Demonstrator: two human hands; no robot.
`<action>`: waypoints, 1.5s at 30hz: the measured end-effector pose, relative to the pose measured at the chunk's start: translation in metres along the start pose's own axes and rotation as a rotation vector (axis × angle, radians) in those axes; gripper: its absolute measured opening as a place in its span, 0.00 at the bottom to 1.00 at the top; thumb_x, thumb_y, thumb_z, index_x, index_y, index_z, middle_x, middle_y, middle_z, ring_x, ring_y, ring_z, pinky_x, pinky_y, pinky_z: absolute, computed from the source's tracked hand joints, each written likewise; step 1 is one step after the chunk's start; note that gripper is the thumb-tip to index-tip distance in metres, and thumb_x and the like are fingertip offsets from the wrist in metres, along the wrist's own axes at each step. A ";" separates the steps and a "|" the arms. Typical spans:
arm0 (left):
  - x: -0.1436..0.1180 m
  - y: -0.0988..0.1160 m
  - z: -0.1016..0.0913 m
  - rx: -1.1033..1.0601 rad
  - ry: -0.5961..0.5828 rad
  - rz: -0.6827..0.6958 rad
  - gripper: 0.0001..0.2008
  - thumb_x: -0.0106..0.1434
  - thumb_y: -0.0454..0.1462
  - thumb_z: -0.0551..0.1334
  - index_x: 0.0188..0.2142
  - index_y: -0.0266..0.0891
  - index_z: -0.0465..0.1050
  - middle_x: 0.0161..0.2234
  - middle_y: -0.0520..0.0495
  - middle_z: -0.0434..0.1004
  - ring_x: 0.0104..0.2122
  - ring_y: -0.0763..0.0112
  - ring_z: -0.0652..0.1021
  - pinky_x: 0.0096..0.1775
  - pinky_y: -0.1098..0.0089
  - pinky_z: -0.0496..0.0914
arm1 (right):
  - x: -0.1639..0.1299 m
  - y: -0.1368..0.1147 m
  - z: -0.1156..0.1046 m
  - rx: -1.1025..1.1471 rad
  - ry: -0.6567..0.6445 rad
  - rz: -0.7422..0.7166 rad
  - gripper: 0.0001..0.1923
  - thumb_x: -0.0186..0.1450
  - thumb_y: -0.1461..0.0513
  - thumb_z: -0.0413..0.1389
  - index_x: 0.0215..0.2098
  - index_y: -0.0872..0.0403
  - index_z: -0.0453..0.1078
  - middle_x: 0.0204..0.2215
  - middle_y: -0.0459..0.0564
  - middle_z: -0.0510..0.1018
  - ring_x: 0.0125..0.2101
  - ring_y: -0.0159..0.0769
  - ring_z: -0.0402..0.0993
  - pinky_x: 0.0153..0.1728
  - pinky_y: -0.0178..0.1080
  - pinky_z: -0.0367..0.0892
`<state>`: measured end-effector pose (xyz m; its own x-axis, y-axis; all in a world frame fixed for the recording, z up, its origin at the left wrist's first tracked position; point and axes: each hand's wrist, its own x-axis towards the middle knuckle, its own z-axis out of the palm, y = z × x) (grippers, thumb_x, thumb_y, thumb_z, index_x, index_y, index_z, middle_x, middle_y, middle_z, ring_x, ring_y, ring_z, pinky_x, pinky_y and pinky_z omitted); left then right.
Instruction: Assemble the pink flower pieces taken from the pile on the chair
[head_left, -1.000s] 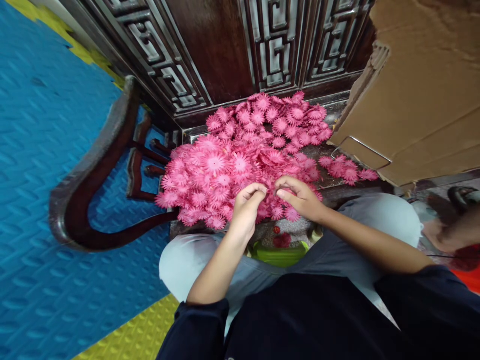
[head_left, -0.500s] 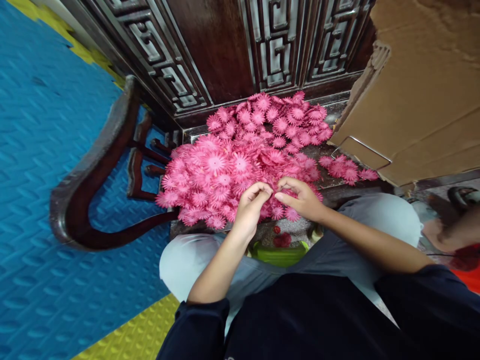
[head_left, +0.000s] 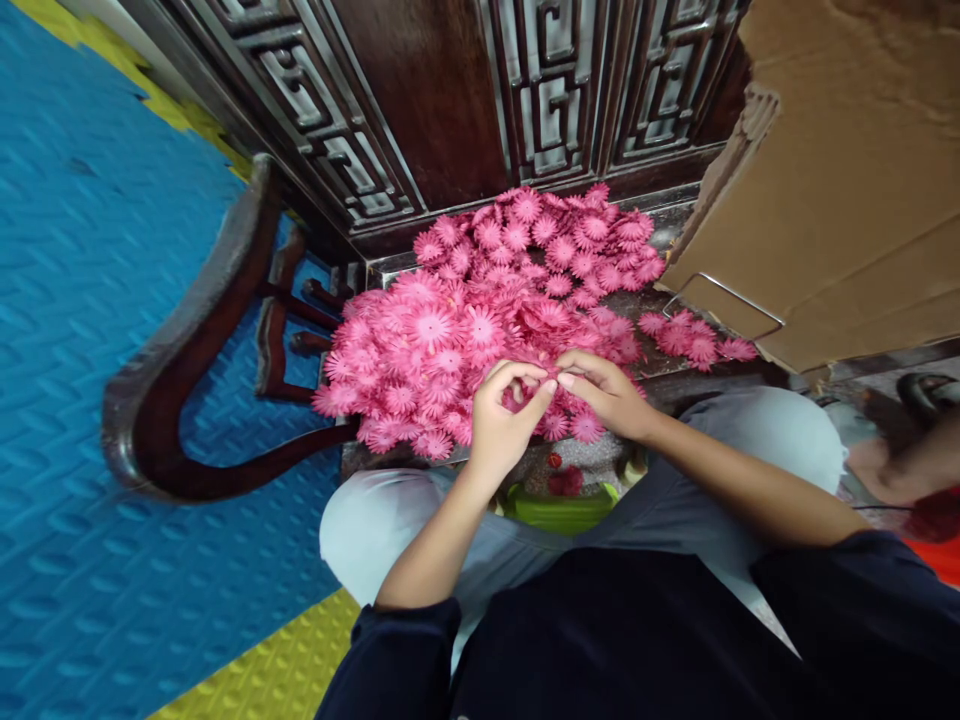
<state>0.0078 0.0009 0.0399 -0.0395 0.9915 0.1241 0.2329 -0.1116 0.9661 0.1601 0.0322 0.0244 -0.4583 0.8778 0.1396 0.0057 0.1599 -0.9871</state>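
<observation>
A big heap of pink, many-petalled flower pieces (head_left: 439,330) covers the dark wooden seat (head_left: 652,380) before me. Over its front edge my left hand (head_left: 510,410) curls, thumb and fingertips closed in a pinch. My right hand (head_left: 604,392) meets it from the other side, its thumb and forefinger also pinched together. The fingertips of both hands nearly touch. Whatever sits between them is too small and too hidden to name. More pink flower pieces lie right under the hands.
A curved wooden armrest (head_left: 180,470) stands at left and a carved backrest (head_left: 450,90) behind the heap. Cardboard (head_left: 862,190) with a metal wire handle leans at right. Between my knees is a green plastic object (head_left: 559,510). Part of another person (head_left: 911,455) shows at far right.
My left hand has shifted slightly, its thumb now stretched toward the right hand's fingertips and its fingers curled in a rounder loop. The right hand has barely moved. The heap looks the same.
</observation>
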 end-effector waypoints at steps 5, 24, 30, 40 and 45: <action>0.000 0.001 -0.001 0.078 0.014 0.065 0.02 0.56 0.36 0.62 0.30 0.39 0.72 0.28 0.52 0.71 0.29 0.75 0.69 0.31 0.73 0.62 | 0.001 0.002 0.000 -0.018 0.028 0.007 0.15 0.62 0.52 0.53 0.27 0.55 0.66 0.24 0.44 0.68 0.28 0.30 0.64 0.34 0.35 0.61; -0.008 -0.008 0.007 0.789 0.376 0.511 0.13 0.56 0.40 0.64 0.42 0.46 0.76 0.40 0.44 0.75 0.40 0.63 0.70 0.43 0.63 0.60 | 0.005 0.009 0.001 0.148 0.062 0.121 0.17 0.57 0.50 0.57 0.25 0.55 0.64 0.21 0.42 0.67 0.25 0.29 0.64 0.31 0.34 0.62; -0.006 -0.005 0.003 0.693 0.340 0.454 0.12 0.59 0.38 0.60 0.43 0.44 0.75 0.47 0.42 0.69 0.48 0.62 0.69 0.49 0.61 0.63 | 0.005 -0.002 -0.002 -0.032 0.003 0.006 0.17 0.61 0.51 0.54 0.24 0.55 0.67 0.22 0.45 0.70 0.27 0.31 0.66 0.33 0.36 0.63; -0.007 -0.005 0.004 0.465 0.275 0.343 0.12 0.61 0.34 0.57 0.43 0.43 0.74 0.37 0.48 0.69 0.40 0.71 0.72 0.45 0.68 0.68 | 0.005 0.011 0.002 0.109 0.048 0.125 0.13 0.59 0.54 0.57 0.29 0.55 0.65 0.23 0.44 0.71 0.26 0.30 0.68 0.33 0.35 0.65; -0.005 -0.005 0.004 0.426 0.298 0.318 0.12 0.61 0.33 0.58 0.44 0.42 0.74 0.38 0.47 0.69 0.41 0.71 0.72 0.46 0.68 0.68 | 0.005 0.006 0.003 0.211 0.077 0.151 0.11 0.55 0.57 0.61 0.28 0.55 0.66 0.24 0.43 0.70 0.26 0.28 0.67 0.33 0.35 0.65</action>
<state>0.0105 -0.0033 0.0333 -0.1603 0.8456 0.5092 0.6439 -0.3015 0.7032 0.1552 0.0362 0.0185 -0.3973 0.9176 -0.0125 -0.1205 -0.0657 -0.9905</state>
